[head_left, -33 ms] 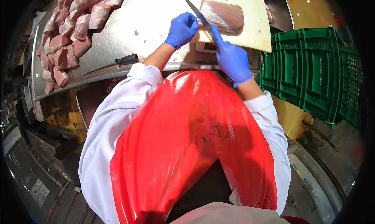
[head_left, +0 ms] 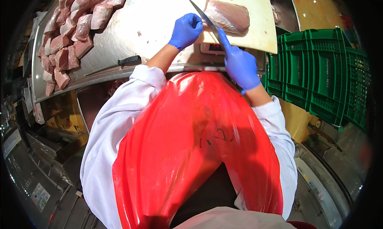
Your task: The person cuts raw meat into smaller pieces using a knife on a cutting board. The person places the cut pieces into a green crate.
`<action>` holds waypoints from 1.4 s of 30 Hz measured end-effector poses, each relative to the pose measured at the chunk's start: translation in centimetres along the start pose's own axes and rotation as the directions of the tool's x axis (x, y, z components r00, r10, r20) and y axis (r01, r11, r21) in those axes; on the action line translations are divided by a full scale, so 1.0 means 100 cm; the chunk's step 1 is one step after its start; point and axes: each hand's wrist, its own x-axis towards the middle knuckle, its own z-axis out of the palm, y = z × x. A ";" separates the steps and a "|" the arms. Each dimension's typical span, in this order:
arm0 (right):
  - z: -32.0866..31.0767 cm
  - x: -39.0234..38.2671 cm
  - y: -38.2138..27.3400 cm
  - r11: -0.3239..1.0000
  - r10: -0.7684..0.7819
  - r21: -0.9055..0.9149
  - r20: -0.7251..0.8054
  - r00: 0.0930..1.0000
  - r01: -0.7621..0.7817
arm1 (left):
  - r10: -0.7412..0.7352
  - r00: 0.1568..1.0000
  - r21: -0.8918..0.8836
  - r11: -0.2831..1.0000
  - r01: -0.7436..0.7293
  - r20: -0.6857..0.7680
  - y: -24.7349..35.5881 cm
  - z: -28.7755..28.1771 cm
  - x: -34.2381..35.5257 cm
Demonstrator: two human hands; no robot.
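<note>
My right hand (head_left: 241, 67), in a blue glove, grips a long-bladed knife (head_left: 207, 20), its index finger stretched along the top of it. The blade points up and left, passing along the left end of a pale pink slab of meat (head_left: 228, 15). That slab lies on a cream cutting board (head_left: 261, 25). My left hand (head_left: 185, 32), gloved in blue too, is closed with curled fingers just left of the blade, by the slab's lower left corner. Whatever its fingers may hold is hidden.
Many cut meat chunks (head_left: 60, 61) are heaped at the left of the metal table (head_left: 107, 49). A thin rod with a black handle (head_left: 129, 60) lies along the near edge. Under the board sits a device with a red display (head_left: 215, 47). Green crates (head_left: 311, 69) stand right.
My right hand and the knife have shifted slightly to the right and toward me. My left hand and the meat slab look unmoved.
</note>
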 end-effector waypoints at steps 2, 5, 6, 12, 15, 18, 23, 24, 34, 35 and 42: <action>-0.011 -0.020 0.003 0.998 -0.013 -0.065 0.066 0.998 0.018 | 0.043 0.999 0.047 0.998 -0.042 -0.032 -0.001 -0.001 -0.001; -0.025 -0.026 -0.003 0.995 -0.012 -0.093 0.133 0.991 0.025 | 0.020 0.999 -0.017 1.000 -0.021 -0.046 -0.004 -0.002 -0.004; -0.026 -0.021 -0.005 0.997 -0.015 -0.078 0.114 0.993 0.024 | 0.018 0.999 -0.036 0.999 -0.020 -0.041 -0.004 -0.002 -0.005; 0.008 0.072 -0.027 0.997 -0.080 -0.002 -0.135 0.988 0.080 | 0.040 0.999 -0.072 0.997 -0.038 0.031 -0.004 -0.002 -0.002; 0.009 0.065 -0.024 0.994 -0.103 -0.040 -0.081 0.991 0.100 | 0.069 0.996 -0.016 0.998 -0.069 0.049 -0.005 -0.007 -0.004; 0.003 0.005 -0.002 0.979 -0.162 -0.127 -0.030 0.986 0.157 | 0.101 0.995 0.025 0.995 -0.102 0.004 -0.028 -0.008 -0.008; -0.029 -0.073 0.021 0.947 -0.068 -0.298 0.180 0.981 0.121 | -0.115 0.984 -0.115 0.988 0.099 -0.139 -0.040 -0.036 -0.009; -0.032 -0.084 0.028 0.942 -0.043 -0.318 0.202 0.978 0.107 | -0.142 0.973 -0.166 0.980 0.112 -0.183 -0.040 -0.043 -0.005; 0.014 -0.136 0.073 0.870 0.192 0.469 -0.041 0.980 -0.151 | 0.098 0.980 -0.688 0.699 -0.193 -0.176 0.109 -0.013 0.104; 0.020 -0.135 0.075 0.835 0.245 0.517 -0.039 0.969 -0.190 | 0.217 0.974 -0.692 0.693 -0.204 -0.070 0.139 0.011 0.116; 0.051 -0.096 0.083 0.334 0.551 0.932 -0.071 0.831 -0.141 | 0.233 0.890 -0.520 0.854 0.005 0.391 0.101 0.057 0.189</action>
